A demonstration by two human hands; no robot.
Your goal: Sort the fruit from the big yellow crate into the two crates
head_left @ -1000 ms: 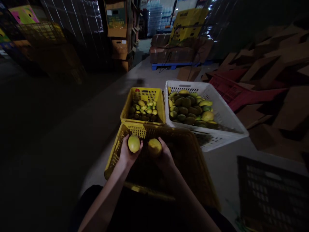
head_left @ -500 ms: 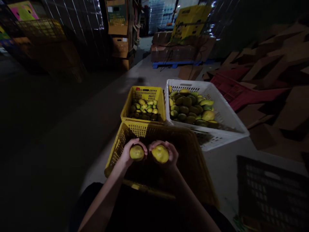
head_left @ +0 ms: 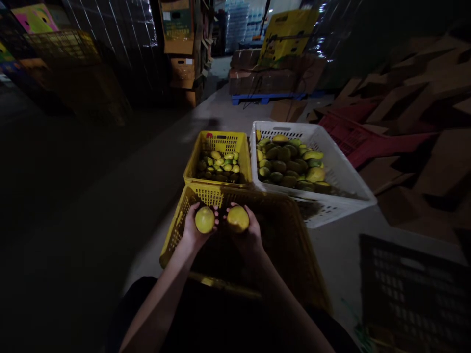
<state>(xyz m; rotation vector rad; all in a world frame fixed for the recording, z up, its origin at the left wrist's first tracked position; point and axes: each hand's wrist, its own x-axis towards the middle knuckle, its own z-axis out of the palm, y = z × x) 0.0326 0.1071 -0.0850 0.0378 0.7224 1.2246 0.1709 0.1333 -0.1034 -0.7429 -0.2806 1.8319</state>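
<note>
Two yellow lemons [head_left: 205,219] (smooth, rounded).

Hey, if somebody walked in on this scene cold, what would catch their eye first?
Two yellow fruits held side by side over the near yellow crate: one fruit in the left hand, the other fruit in the right hand. Just beyond stand a small yellow crate of little green-yellow fruit and, to its right, a white crate of larger green and yellow fruit, bright against the dark warehouse floor.
</note>
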